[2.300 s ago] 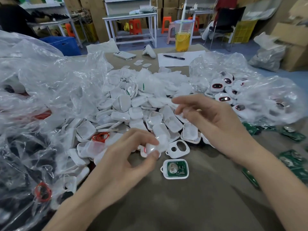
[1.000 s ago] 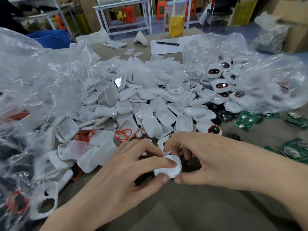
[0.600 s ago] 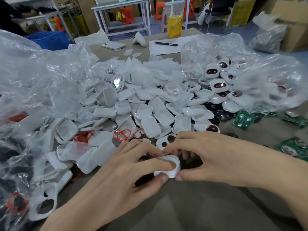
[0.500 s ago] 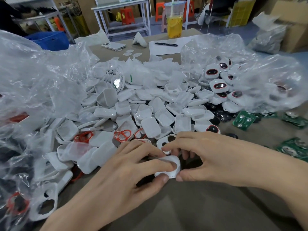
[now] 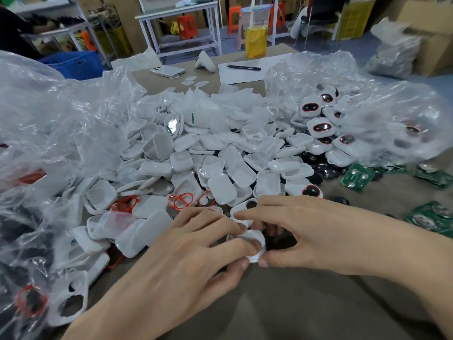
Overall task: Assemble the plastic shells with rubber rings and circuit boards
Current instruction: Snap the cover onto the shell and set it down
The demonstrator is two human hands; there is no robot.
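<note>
Both hands now meet on one white shell on the table beside the loose shells, left hand and right hand pinching its edges (the board bare seconds ago is capped), likely snapping halves together.

near: bare worktop along front edge, open to pass | ahead: shell pile spread wide, blocking | left: left bag heaped high, reaching front edge | right: right bag bulging over pile, boards scattered below, bare strips between
</note>
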